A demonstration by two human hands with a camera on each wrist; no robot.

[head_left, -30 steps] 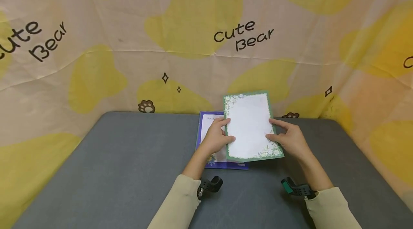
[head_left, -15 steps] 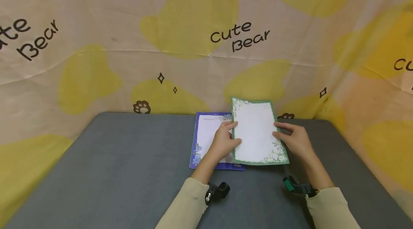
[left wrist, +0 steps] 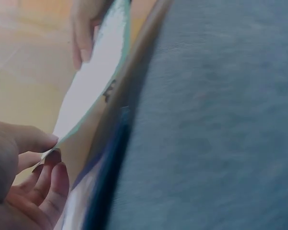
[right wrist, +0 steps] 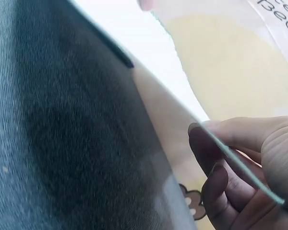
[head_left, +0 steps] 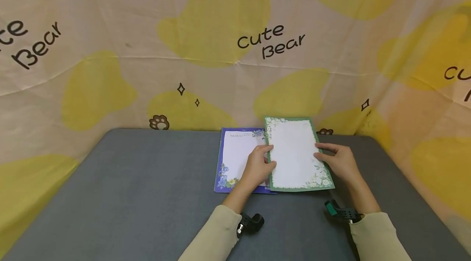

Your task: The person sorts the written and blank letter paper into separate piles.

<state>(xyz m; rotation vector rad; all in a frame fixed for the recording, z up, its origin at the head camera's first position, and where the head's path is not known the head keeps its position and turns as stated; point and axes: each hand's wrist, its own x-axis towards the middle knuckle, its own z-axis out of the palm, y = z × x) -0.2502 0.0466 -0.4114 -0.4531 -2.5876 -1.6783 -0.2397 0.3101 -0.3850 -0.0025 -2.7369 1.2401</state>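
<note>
A sheet of stationery paper (head_left: pixel 293 154) with a green border and white flowers is held up between both hands, facing the head camera. My left hand (head_left: pixel 259 167) pinches its left edge between thumb and fingers; the left wrist view shows the thumb (left wrist: pixel 36 139) on the printed face and fingers behind. At the opposite edge my right hand (head_left: pixel 340 163) pinches the sheet the same way, and in the right wrist view the paper bows slightly. Partly covered by the left hand and the green sheet, a purple-bordered stationery sheet (head_left: pixel 239 150) with blue flowers lies on the table.
The grey table (head_left: pixel 147 187) stretches out on both sides. Behind it hangs a yellow and cream patterned cloth (head_left: pixel 206 19) printed with "cute Bear". Dark camera straps (head_left: pixel 251 223) sit at both wrists.
Both hands have moved right and down with the green-bordered sheet, lowering it toward the table. More of the purple-bordered sheet shows on the left. The head view has shifted slightly.
</note>
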